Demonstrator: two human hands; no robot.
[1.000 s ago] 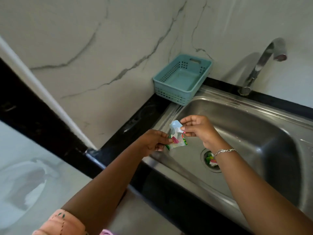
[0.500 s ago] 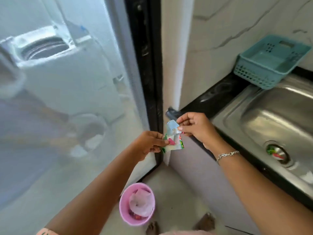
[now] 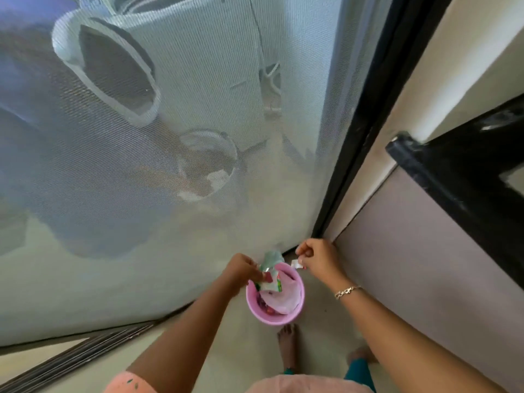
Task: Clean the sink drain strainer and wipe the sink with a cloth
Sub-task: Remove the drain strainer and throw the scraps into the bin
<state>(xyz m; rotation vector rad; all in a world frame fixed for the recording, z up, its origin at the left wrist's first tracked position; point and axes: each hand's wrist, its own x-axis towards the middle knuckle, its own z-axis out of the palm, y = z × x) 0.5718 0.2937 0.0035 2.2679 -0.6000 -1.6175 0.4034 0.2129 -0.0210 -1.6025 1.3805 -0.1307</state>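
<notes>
My left hand (image 3: 241,268) pinches a crumpled white, green and pink wrapper (image 3: 270,280) just over the rim of a pink bin (image 3: 274,316) on the floor. My right hand (image 3: 317,258) is to the right of it, above the bin's far edge, and holds a small torn white scrap (image 3: 295,264) between thumb and fingers. The bin holds a pale pink liner and some coloured litter. The sink, its strainer and any cloth are out of view.
A mesh screen door (image 3: 170,137) fills the left and centre, with a black frame (image 3: 365,123) beside it. The black counter edge (image 3: 453,171) and grey cabinet front (image 3: 425,251) stand at right. My bare feet (image 3: 287,344) are just behind the bin.
My view swung from the sink down to the floor. Both hands carried the wrapper to the pink bin; the wrapper is torn, the right hand holding a small piece apart from the rest.
</notes>
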